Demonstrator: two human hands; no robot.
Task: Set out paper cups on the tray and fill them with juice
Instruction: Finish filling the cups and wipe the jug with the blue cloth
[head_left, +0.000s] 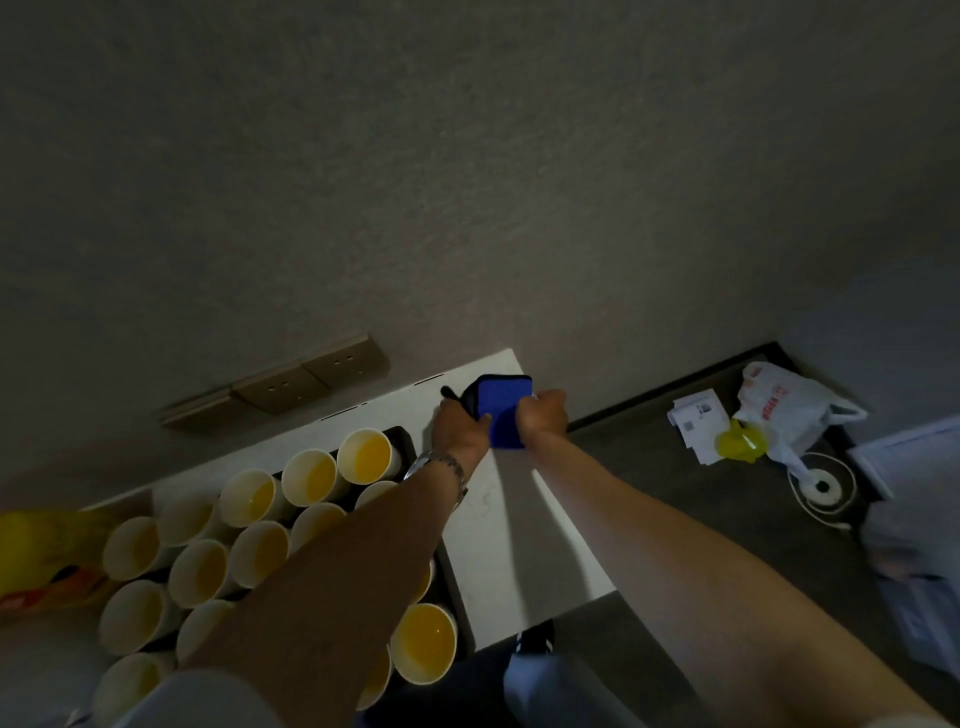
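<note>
Several white paper cups (311, 475) holding yellow juice stand packed together on a dark tray (408, 441) at the left of a white table (519, 525). My left forearm crosses over the cups and hides some of them. At the table's far corner both hands grip a blue pouch (503, 408) with a dark edge. My left hand (457, 421) holds its left side and my right hand (543, 415) holds its right side. A metal watch sits on my left wrist.
A yellow and orange bag (36, 556) lies at the left edge. Wall sockets (280, 384) sit above the table. On the dark floor to the right lie a white plastic bag (784, 405), papers (698, 415), a yellow object (737, 441) and a white cable coil (821, 486).
</note>
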